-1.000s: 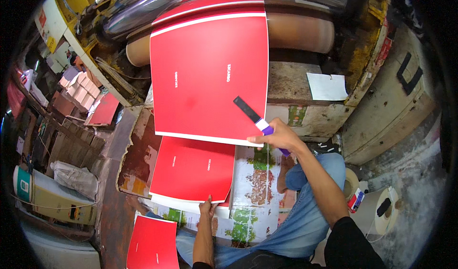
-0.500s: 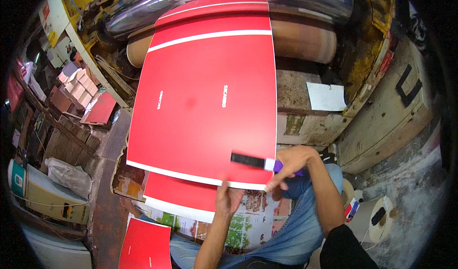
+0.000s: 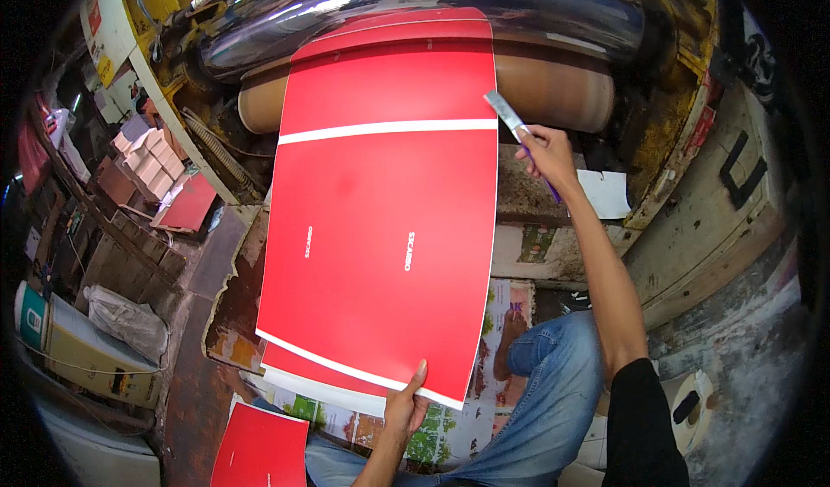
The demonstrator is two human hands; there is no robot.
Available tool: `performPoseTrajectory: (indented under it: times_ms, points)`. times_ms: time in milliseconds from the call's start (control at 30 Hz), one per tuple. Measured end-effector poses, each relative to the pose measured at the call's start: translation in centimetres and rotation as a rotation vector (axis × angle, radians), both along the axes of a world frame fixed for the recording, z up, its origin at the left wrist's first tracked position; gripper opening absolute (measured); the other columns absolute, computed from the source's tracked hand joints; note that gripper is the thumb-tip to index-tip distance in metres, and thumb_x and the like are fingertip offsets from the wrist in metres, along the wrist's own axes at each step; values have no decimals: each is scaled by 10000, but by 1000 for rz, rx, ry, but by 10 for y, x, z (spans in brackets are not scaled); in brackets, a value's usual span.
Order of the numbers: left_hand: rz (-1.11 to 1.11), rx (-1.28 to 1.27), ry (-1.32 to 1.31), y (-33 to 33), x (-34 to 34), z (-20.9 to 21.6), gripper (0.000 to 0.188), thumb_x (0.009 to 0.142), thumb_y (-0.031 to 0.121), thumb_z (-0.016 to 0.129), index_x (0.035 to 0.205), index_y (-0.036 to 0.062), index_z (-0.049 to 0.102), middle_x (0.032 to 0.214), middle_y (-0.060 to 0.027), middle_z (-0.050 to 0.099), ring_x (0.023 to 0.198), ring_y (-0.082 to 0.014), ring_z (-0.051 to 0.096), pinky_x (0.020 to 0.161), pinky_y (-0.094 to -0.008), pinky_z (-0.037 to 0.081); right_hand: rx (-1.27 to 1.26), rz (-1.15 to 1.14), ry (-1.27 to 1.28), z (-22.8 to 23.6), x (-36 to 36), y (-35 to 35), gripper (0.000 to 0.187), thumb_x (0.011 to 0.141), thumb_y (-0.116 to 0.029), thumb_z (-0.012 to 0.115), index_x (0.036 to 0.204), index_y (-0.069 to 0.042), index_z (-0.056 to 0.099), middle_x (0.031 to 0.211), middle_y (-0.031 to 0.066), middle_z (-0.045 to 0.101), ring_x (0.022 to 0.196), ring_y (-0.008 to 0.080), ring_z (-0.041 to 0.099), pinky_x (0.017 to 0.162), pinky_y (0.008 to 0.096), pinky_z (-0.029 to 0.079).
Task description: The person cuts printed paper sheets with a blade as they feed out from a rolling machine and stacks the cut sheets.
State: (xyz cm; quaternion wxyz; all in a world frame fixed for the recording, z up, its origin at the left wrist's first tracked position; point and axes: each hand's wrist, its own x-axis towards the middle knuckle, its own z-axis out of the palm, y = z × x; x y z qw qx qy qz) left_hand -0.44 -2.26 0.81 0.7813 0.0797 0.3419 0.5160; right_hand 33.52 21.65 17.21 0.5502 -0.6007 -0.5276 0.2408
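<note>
A long red printed sheet [image 3: 372,193] with white bands hangs down toward me from the metal roller [image 3: 553,12]. My left hand [image 3: 405,411] grips its near white edge, thumb on top and fingers underneath. At the sheet's far right edge, my right hand [image 3: 548,157] is closed round the purple handle of a flat-bladed knife [image 3: 501,112]. The blade points up and left, its tip close to the sheet's edge by the brown roller [image 3: 558,81]; whether it touches cannot be made out. Beneath the held sheet, another red sheet [image 3: 328,373] shows partly.
A red sheet [image 3: 259,444] lies by my left leg. White paper [image 3: 605,193] sits on the ledge right of the sheet. A grey metal cabinet [image 3: 700,184] stands to the right. At left are stacked pale blocks [image 3: 154,165] and a plastic bag [image 3: 128,321].
The sheet has come further toward me, with my left hand at its edge. My right hand, holding the knife, has moved from the sheet's near corner up to its far right edge.
</note>
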Motion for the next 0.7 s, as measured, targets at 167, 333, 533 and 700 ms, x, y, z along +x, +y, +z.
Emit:
performPoseTrajectory:
  times_ms: [167, 333, 533, 700]
  points:
    - [29, 29, 10, -27, -11, -1, 475, 919, 15, 586, 1339, 30, 367, 1253, -174, 537, 1115, -257, 592, 943, -405, 546, -48, 37, -68, -30, 7, 8, 337, 918, -282, 611, 1102, -4, 662, 642, 54, 641, 415, 77, 515, 375, 236, 386]
    - [46, -39, -28, -47, -28, -12, 456, 912, -1, 582, 1325, 18, 388, 1250, -163, 549, 1137, -267, 579, 975, -425, 514, -61, 53, 29, -53, -7, -15, 369, 886, -347, 658, 1059, -22, 684, 651, 33, 639, 465, 54, 514, 394, 214, 374]
    - [50, -66, 36, -76, -40, -22, 501, 922, 14, 567, 1368, 42, 341, 1298, -154, 519, 1166, -264, 559, 997, -447, 485, -166, -72, 126, -35, -38, -10, 353, 797, -403, 750, 831, -58, 685, 693, 12, 626, 508, 21, 418, 435, 189, 277]
    - [100, -76, 20, -106, -56, -27, 528, 924, -23, 550, 1394, 41, 316, 1340, -146, 482, 1210, -249, 516, 1028, -419, 472, -149, 151, 278, -72, -46, 5, 268, 745, -319, 781, 810, -73, 698, 629, -13, 591, 525, 66, 474, 473, 232, 331]
